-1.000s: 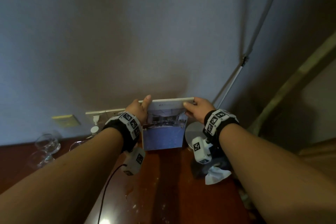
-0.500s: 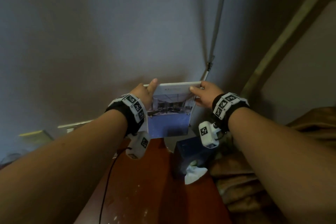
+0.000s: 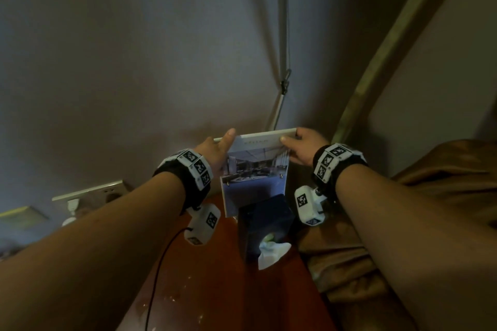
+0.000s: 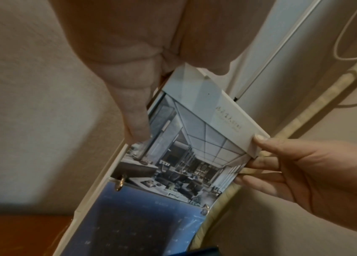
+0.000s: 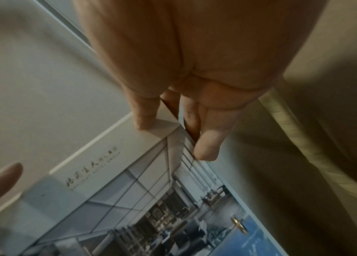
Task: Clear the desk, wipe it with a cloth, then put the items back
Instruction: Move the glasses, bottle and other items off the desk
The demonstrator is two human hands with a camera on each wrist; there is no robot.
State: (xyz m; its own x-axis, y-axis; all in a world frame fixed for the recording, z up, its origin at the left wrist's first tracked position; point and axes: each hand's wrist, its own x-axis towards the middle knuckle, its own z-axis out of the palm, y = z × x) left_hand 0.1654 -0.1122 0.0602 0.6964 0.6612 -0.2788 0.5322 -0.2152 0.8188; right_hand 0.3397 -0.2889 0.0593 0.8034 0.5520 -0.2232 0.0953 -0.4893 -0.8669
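Desk calendar [image 3: 255, 169] (ring-bound, photo page up) held upright above the wooden desk's [image 3: 215, 277] back edge, near the wall. Left hand [image 3: 215, 153] and right hand [image 3: 304, 148] pinching its top corners. Tissue box [image 3: 265, 226] just in front, tissue [image 3: 271, 250] poking out.

One printed item carries text: the desk calendar [image 4: 197, 143], a ring-bound stand-up card with a photograph of an interior. On its pale top band stands a line of dark brush-style Chinese characters with a smaller line of Latin capitals beneath; both are too blurred in the left wrist and right wrist views to read with certainty, and in the head view they show only as a faint grey streak. The blue lower sheet bears rows of tiny white marks, illegible. The wristbands [image 3: 197, 166] carry black-and-white square code markers, no letters or numbers
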